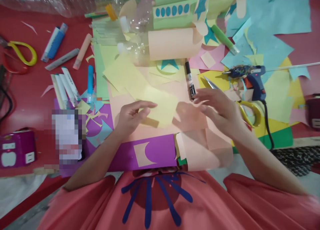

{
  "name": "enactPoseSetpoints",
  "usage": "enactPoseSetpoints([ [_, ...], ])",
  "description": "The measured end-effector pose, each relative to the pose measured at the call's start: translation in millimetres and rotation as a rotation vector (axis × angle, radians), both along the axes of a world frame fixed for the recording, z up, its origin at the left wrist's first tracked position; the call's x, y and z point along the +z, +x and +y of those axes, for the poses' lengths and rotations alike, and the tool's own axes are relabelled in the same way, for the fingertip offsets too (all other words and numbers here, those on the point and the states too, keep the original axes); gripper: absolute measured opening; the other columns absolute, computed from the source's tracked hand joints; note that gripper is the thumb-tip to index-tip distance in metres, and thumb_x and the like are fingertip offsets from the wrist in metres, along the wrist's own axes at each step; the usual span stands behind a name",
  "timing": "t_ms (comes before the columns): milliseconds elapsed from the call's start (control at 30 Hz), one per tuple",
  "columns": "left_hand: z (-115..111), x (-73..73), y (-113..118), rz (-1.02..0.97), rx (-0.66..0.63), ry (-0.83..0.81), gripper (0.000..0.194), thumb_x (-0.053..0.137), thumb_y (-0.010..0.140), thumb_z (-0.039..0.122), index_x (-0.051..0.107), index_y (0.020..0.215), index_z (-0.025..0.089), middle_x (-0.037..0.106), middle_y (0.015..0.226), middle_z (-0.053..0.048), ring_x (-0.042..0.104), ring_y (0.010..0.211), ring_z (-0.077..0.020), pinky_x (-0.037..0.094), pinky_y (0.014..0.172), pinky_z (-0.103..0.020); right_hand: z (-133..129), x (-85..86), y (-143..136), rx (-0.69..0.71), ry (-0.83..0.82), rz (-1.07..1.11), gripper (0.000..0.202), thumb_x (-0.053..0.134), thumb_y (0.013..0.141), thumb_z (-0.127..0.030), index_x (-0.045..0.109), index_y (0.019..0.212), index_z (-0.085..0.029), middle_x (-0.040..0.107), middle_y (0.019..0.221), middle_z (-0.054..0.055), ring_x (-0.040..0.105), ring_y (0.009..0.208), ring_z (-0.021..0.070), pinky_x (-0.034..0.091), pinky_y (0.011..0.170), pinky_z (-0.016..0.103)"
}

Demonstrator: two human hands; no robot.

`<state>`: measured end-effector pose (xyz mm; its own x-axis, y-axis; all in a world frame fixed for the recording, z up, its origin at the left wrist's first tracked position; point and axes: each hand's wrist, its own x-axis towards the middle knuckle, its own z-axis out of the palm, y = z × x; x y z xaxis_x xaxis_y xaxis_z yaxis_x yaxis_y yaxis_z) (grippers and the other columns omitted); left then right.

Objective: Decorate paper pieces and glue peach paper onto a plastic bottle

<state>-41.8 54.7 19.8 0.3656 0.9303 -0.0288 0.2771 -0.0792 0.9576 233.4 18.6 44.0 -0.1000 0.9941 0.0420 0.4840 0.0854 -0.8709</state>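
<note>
My left hand (133,116) hovers at the left edge of a pale yellow sheet (162,105), thumb and index finger apart, nothing between them. To the right, my right hand (217,112) is raised with spread fingers and holds nothing. Its fingertips are close to a black marker (189,78) lying on the peach paper (140,73). Yellow-handled scissors (250,115) lie beside my right hand, partly hidden by it. A purple sheet (160,153) with a peach cutout lies nearest my body, next to a curled peach sheet (210,156).
A blue glue gun (258,80) with its cord lies at the right. Beyond are a peach roll (175,43) and clear plastic bottles (137,27). Several markers (67,85), a blurred phone (67,136) and other scissors (22,53) are on the left.
</note>
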Motion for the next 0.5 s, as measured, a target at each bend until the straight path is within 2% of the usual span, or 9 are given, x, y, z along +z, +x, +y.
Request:
enactPoseSetpoints([
  [67, 3, 9.1, 5, 0.042, -0.075, -0.040, 0.022, 0.057, 0.086, 0.035, 0.071, 0.079, 0.020, 0.069, 0.071, 0.000, 0.061, 0.060, -0.0108, 0.043, 0.051, -0.021, 14, -9.6, -26, 0.043, -0.058, 0.209, 0.031, 0.062, 0.088, -0.036, 0.060, 0.116, -0.021, 0.068, 0.100, 0.005, 0.066, 0.085, 0.0137, 0.054, 0.071, 0.027],
  [133, 9, 17.7, 8, 0.077, -0.215, -0.045, 0.019, 0.058, 0.081, 0.028, 0.065, 0.067, 0.019, 0.067, 0.067, 0.002, 0.061, 0.062, -0.0101, 0.047, 0.061, -0.020, 26, -16.1, -48, 0.134, -0.155, 0.331, 0.028, 0.063, 0.085, -0.033, 0.061, 0.109, -0.019, 0.062, 0.078, 0.000, 0.060, 0.070, 0.0107, 0.049, 0.062, 0.024],
  [200, 14, 22.6, 10, 0.108, -0.232, -0.020, 0.015, 0.058, 0.079, 0.026, 0.060, 0.066, 0.018, 0.066, 0.067, 0.003, 0.061, 0.065, -0.0100, 0.048, 0.067, -0.021, 33, -19.8, -63, 0.219, -0.242, 0.387, 0.022, 0.062, 0.083, -0.022, 0.060, 0.104, -0.018, 0.053, 0.066, -0.005, 0.051, 0.060, 0.0085, 0.043, 0.056, 0.022],
  [267, 19, 22.8, 9, 0.125, -0.196, 0.002, 0.010, 0.057, 0.077, 0.024, 0.057, 0.070, 0.019, 0.064, 0.071, 0.002, 0.061, 0.069, -0.0108, 0.049, 0.070, -0.022, 36, -22.5, -70, 0.215, -0.250, 0.396, 0.022, 0.059, 0.080, -0.017, 0.059, 0.102, -0.018, 0.045, 0.061, -0.008, 0.044, 0.054, 0.0074, 0.038, 0.053, 0.022],
  [367, 22, 16.1, 7, 0.120, -0.226, 0.023, 0.005, 0.058, 0.076, 0.023, 0.056, 0.079, 0.020, 0.063, 0.081, 0.001, 0.064, 0.082, -0.0132, 0.052, 0.081, -0.024, 35, -28.8, -70, 0.116, -0.076, 0.291, 0.012, 0.061, 0.081, -0.020, 0.061, 0.093, -0.020, 0.042, 0.064, -0.007, 0.040, 0.055, 0.0077, 0.036, 0.053, 0.024],
  [433, 21, 8.9, 7, 0.092, -0.240, 0.055, 0.018, 0.060, 0.077, 0.023, 0.057, 0.094, 0.021, 0.065, 0.099, -0.001, 0.065, 0.097, -0.0153, 0.053, 0.088, -0.026, 34, -34.7, -68, 0.105, 0.114, 0.195, 0.005, 0.063, 0.080, -0.024, 0.063, 0.084, -0.020, 0.052, 0.077, -0.001, 0.051, 0.068, 0.0108, 0.043, 0.062, 0.027],
  [500, 18, 0.6, 8, 0.047, -0.214, 0.070, 0.036, 0.062, 0.077, 0.025, 0.055, 0.113, 0.023, 0.062, 0.119, -0.004, 0.065, 0.102, -0.0158, 0.055, 0.084, -0.025, 34, -40.2, -66, 0.140, 0.232, 0.149, 0.010, 0.064, 0.079, -0.024, 0.063, 0.089, -0.021, 0.061, 0.098, 0.005, 0.058, 0.091, 0.0165, 0.048, 0.077, 0.033],
])
